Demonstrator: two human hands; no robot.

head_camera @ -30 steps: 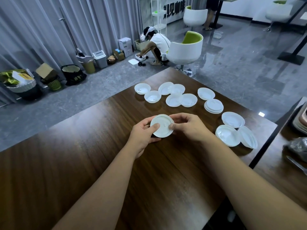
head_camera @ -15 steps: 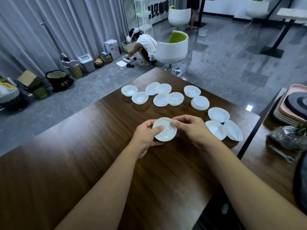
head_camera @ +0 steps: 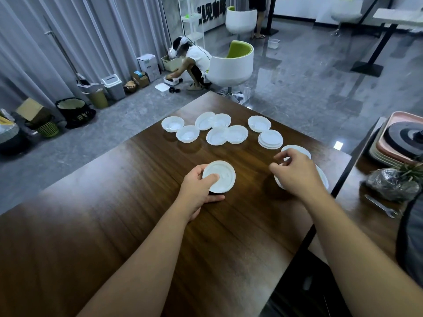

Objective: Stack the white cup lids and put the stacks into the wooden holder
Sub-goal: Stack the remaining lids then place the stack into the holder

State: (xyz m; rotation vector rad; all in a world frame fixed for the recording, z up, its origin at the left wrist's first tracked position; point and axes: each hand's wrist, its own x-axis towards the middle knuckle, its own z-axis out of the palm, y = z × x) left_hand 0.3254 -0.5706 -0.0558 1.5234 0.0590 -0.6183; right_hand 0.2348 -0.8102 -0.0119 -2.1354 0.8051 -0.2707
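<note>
Wooden table point(head_camera: 142, 225): loose lids point(head_camera: 235, 133) beyond left hand point(head_camera: 196, 191).

The table point(head_camera: 142, 225) was dark wood with a smooth, glossy grain, the lids point(head_camera: 219, 176) thin, slightly translucent white plastic, and the far floor point(head_camera: 309, 88) polished grey stone.

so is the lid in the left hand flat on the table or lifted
Lifted and tilted: the left hand holds the lid, thumb on top, fingers underneath.
</note>
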